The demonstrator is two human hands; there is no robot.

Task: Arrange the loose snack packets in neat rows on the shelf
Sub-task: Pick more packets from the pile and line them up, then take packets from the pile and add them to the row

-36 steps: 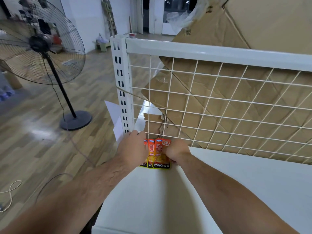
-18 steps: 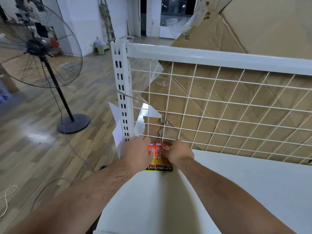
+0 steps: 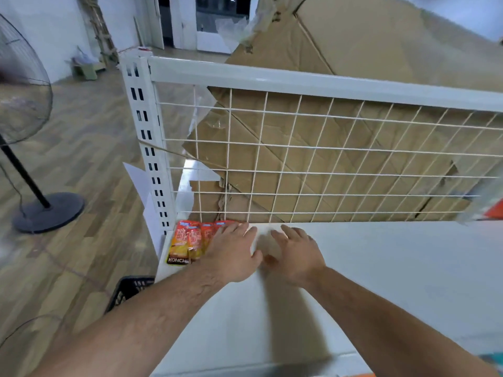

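Several orange snack packets [image 3: 187, 242] lie flat and overlapping in the back left corner of the white shelf [image 3: 394, 273], tight against the wire grid [image 3: 326, 174] and the slotted post [image 3: 148, 148]. My left hand [image 3: 231, 253] is flat, fingers straight, covering the right edge of the row. My right hand [image 3: 295, 255] sits just beside it on bare shelf, fingers spread, holding nothing. Cardboard [image 3: 353, 50] leans behind the grid; a standing fan [image 3: 24, 110] is off left on the wooden floor.

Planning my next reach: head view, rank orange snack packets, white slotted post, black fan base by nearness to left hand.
1. Orange snack packets, partly under the left hand, shelf corner.
2. White slotted post, just beyond them.
3. Black round fan base, far left, on floor.
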